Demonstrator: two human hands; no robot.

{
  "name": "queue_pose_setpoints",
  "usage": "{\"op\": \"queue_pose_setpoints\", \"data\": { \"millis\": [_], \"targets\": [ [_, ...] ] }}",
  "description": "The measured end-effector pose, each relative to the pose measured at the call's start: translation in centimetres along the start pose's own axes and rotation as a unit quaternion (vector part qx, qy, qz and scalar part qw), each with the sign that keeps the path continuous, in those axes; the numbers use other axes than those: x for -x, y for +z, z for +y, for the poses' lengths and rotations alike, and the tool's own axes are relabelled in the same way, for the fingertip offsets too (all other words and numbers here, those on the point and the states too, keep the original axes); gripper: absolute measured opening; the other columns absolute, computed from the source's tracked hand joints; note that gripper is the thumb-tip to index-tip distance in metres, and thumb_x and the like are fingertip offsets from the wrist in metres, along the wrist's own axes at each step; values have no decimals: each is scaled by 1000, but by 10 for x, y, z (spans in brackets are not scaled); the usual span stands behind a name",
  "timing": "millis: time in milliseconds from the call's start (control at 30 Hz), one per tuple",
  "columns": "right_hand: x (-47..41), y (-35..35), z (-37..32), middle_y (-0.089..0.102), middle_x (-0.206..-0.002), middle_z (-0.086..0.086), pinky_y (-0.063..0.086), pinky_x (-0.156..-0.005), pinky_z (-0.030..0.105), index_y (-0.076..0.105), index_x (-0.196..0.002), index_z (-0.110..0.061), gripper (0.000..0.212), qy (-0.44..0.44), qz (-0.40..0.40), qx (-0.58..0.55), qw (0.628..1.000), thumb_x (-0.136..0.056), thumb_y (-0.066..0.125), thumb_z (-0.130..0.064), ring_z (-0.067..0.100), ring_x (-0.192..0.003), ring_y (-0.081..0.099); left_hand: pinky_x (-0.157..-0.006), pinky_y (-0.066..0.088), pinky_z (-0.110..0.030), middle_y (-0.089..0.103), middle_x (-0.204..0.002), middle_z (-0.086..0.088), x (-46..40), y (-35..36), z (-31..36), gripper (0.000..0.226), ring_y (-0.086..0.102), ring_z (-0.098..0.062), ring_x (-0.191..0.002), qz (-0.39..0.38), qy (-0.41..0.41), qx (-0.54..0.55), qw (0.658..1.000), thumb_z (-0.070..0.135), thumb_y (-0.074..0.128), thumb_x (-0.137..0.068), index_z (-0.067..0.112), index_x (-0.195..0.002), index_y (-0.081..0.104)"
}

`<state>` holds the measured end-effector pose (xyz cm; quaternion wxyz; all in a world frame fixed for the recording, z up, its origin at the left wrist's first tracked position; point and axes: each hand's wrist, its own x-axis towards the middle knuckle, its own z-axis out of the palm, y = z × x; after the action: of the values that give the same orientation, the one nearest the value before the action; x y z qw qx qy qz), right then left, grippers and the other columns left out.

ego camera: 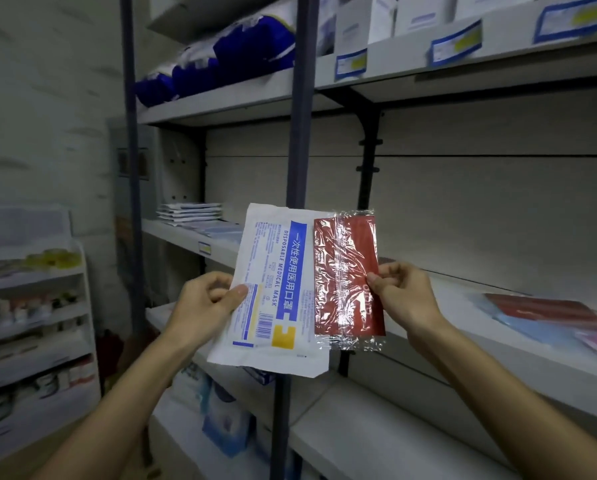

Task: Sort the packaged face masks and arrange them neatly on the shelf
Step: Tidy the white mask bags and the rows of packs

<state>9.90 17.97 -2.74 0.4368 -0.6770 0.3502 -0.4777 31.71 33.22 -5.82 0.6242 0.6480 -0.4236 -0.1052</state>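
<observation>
The left hand [203, 306] is pinching the white packet [272, 289] marked "Disposable Medical Mask" at its left edge, thumb on the front, fingers curled behind. The right hand [399, 292] is pinching the red mask in clear film [345, 282] at its right edge between thumb and fingertips. Both packs are being held upright, side by side and apparently touching, in front of the dark shelf upright [298, 133].

Beyond them, a mixed pile of red, blue and pink packs [546, 317] is lying on the right shelf [463, 306]; a squared stack of white packets [189, 213] is sitting on the left shelf [172, 233].

Risk, as judged: each grip is catching only one edge, so the slick film could be slipping from the right pinch, and the larger white packet could be sagging or folding. Placing either pack on the wrong pile would be undoing the sort.

Upper-shelf boxes [387, 19] and labels are blurring beyond reading. The mixed pile is running out of frame at right. The fingers behind both packs are hidden.
</observation>
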Motion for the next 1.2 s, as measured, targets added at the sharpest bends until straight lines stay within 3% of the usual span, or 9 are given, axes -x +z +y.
{"op": "queue_pose_setpoints", "data": {
  "millis": [167,300,500,567,667,733,900,1067,1200],
  "targets": [
    [-3,70,-1,66,-77,5,51,-52,25,56,-94,-8,6,1,-15,-12,1000,-93,61,-12,12,-61,66,-50,54,-19,74,-82,-2,-23,-57,-31,14,72,-12,-69,11,-21,-11,1000,17,64,-89,5,-97,61],
    [-13,123,1,66,-80,12,59,-69,43,54,-92,-11,6,11,-36,-21,999,-94,60,-12,27,-73,68,-47,52,-18,74,-78,1,-43,-93,-55,10,72,-10,-65,38,-34,-12,999,17,63,-89,9,-92,60],
    [-42,210,12,58,-75,10,57,-74,47,54,-86,-14,10,-9,-65,-19,998,-93,61,-11,34,-76,64,-53,52,-25,71,-78,3,-76,-147,-93,7,70,-8,-63,108,-41,-30,993,20,61,-90,15,-89,57],
    [-57,240,14,53,-65,4,56,-75,45,53,-82,-15,14,-17,-67,-15,997,-92,62,-9,29,-69,58,-57,55,-31,72,-77,-1,-92,-166,-106,6,71,-12,-66,126,-42,-33,991,20,61,-91,15,-89,58],
    [-87,284,17,43,-57,-4,49,-60,33,51,-80,-15,18,-15,-76,-32,996,-93,61,-7,17,-61,48,-59,55,-31,72,-77,-2,-124,-191,-123,7,72,-15,-69,137,-42,-49,988,20,60,-92,15,-89,58],
    [-109,310,17,47,-60,-2,45,-55,27,52,-81,-15,16,-18,-80,-31,996,-93,61,-9,15,-58,49,-59,55,-32,72,-77,-2,-150,-204,-130,7,72,-16,-69,143,-41,-52,987,21,60,-92,16,-88,58],
    [-170,359,12,65,-75,11,50,-55,31,55,-92,-10,9,-14,-58,-42,997,-93,62,-15,21,-60,63,-50,50,-22,73,-72,1,-222,-228,-142,10,70,-8,-59,150,-26,-52,987,22,61,-92,12,-90,59],
    [-218,401,17,69,-88,15,57,-77,46,55,-93,-13,8,-17,-47,-37,998,-92,62,-16,30,-80,69,-52,52,-25,70,-62,14,-276,-241,-165,7,70,-6,-59,148,-17,-41,988,23,60,-91,19,-88,55],
    [-242,434,21,67,-85,14,55,-73,40,55,-93,-11,9,-13,-40,-33,999,-92,63,-14,25,-73,66,-50,51,-23,71,-62,13,-309,-253,-189,7,71,-8,-62,143,-21,-38,989,24,60,-91,20,-88,56]
  ]
}}
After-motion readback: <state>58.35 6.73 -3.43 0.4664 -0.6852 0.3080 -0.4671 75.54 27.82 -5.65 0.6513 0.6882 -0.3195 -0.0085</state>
